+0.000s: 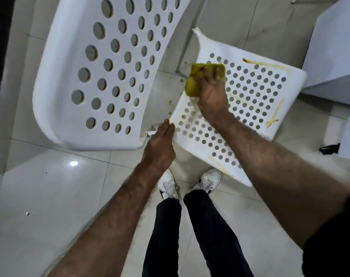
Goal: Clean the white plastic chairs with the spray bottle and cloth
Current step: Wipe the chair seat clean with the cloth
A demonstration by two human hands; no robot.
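A white plastic chair fills the view from above: its perforated backrest [74,76] at the left and its perforated seat [254,92] at the right. Brown-yellow streaks mark the seat's far, right and near edges. My right hand [211,90] presses a yellow-green cloth [196,80] onto the seat's far left part. My left hand [160,146] rests at the seat's left edge, fingers together on the chair near the joint with the backrest; what it grips is unclear. No spray bottle is visible.
Pale glossy floor tiles [50,192] lie all around, with small yellowish drips [170,102] under the gap between backrest and seat. A white cabinet or table [334,52] stands at the right. My two white shoes [190,184] are just in front of the seat.
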